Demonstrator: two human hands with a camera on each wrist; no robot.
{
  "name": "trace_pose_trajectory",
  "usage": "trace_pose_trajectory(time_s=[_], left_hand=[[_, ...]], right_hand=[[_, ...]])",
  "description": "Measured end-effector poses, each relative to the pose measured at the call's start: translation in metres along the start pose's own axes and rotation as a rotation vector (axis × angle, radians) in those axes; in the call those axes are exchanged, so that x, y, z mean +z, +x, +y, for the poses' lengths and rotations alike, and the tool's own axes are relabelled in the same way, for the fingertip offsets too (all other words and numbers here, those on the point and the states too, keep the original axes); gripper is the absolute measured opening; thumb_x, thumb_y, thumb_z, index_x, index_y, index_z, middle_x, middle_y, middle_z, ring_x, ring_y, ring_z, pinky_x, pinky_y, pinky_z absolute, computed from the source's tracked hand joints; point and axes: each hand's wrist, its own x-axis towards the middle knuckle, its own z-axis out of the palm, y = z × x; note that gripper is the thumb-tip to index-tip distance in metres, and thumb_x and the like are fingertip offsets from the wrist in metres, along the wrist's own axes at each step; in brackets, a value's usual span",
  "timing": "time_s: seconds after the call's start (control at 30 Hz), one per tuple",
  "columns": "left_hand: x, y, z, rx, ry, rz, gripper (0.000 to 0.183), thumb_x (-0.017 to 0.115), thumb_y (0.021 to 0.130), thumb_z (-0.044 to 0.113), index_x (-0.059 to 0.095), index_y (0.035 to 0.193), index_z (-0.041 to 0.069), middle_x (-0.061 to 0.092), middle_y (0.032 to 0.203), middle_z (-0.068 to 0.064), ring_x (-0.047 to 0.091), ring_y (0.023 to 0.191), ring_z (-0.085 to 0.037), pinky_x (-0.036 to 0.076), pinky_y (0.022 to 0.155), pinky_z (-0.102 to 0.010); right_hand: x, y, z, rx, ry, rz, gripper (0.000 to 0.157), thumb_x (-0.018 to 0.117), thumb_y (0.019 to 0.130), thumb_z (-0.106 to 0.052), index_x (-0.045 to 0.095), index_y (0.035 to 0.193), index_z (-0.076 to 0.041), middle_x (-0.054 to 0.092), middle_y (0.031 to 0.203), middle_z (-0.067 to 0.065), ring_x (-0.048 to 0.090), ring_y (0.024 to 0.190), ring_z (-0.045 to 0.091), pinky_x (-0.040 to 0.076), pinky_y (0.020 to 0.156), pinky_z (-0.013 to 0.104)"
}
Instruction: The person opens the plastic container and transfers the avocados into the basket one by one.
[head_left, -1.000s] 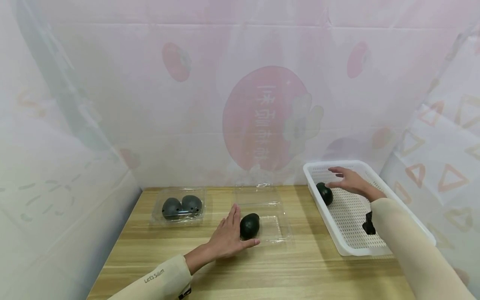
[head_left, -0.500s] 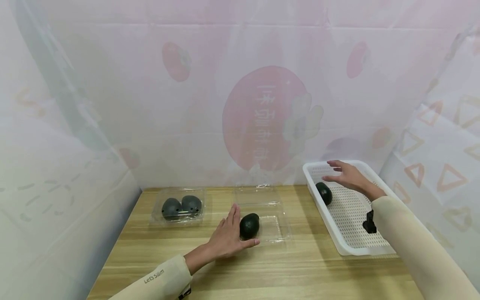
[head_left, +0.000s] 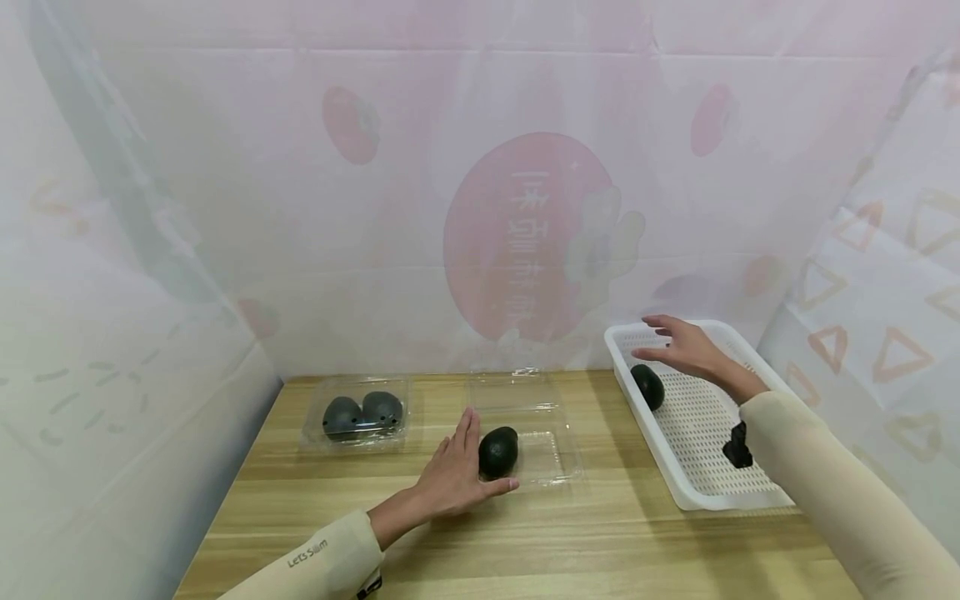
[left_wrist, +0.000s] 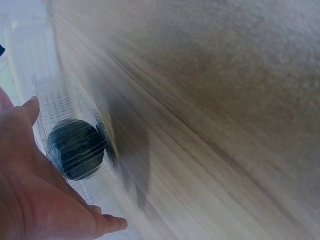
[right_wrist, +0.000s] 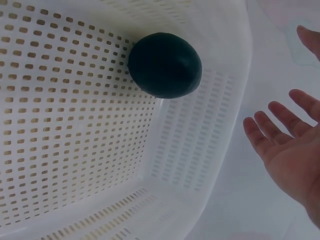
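Observation:
In the head view a dark green avocado (head_left: 498, 452) lies in the left part of an open clear plastic clamshell box (head_left: 557, 454). My left hand (head_left: 452, 477) rests along the box's left side, fingers extended, thumb out along the front; the left wrist view shows the avocado (left_wrist: 77, 149) through the ribbed plastic wall. At the right, a second avocado (head_left: 648, 387) sits against the left wall of a white perforated basket (head_left: 678, 492). Over that basket hovers my right hand (head_left: 688, 352), fingers spread and holding nothing. The right wrist view shows it apart from the avocado (right_wrist: 165, 65).
A closed clear clamshell (head_left: 407, 429) with two dark avocados (head_left: 342, 418) stands at the table's left. The box's raised lid (head_left: 513, 390) leans toward the back wall. Printed cloth walls (head_left: 540, 83) enclose the wooden table (head_left: 525, 550) at the back and sides.
My right hand has risen and shifted slightly left, its thumb now above the basket's avocado rather than beside it. My left hand and the avocados stay where they were.

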Motion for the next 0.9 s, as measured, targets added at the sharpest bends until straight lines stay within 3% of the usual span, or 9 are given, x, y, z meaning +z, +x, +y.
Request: trace_pose_trajectory(time_s=[0.47, 0.9], left_hand=[[0.001, 0.001, 0.000, -0.004, 0.003, -0.003, 0.123, 0.071, 0.091, 0.069, 0.007, 0.168, -0.004, 0.005, 0.176, -0.024, 0.026, 0.158, -0.041, 0.027, 0.123, -0.064], [0.001, 0.001, -0.001, -0.005, 0.003, 0.001, 0.126, 0.069, 0.090, 0.072, 0.007, 0.168, -0.005, 0.005, 0.176, -0.025, 0.042, 0.149, -0.047, 0.031, 0.121, -0.064]], right_hand=[[0.008, 0.004, -0.033, -0.067, 0.047, -0.004, 0.077, 0.078, 0.097, -0.032, 0.046, 0.155, 0.006, 0.047, 0.159, 0.029, 0.047, 0.143, 0.051, 0.042, 0.113, 0.065], [0.020, 0.005, -0.058, -0.125, 0.020, -0.024, 0.076, 0.080, 0.095, -0.029, 0.048, 0.154, 0.006, 0.047, 0.158, 0.029, 0.049, 0.141, 0.052, 0.046, 0.110, 0.064]])
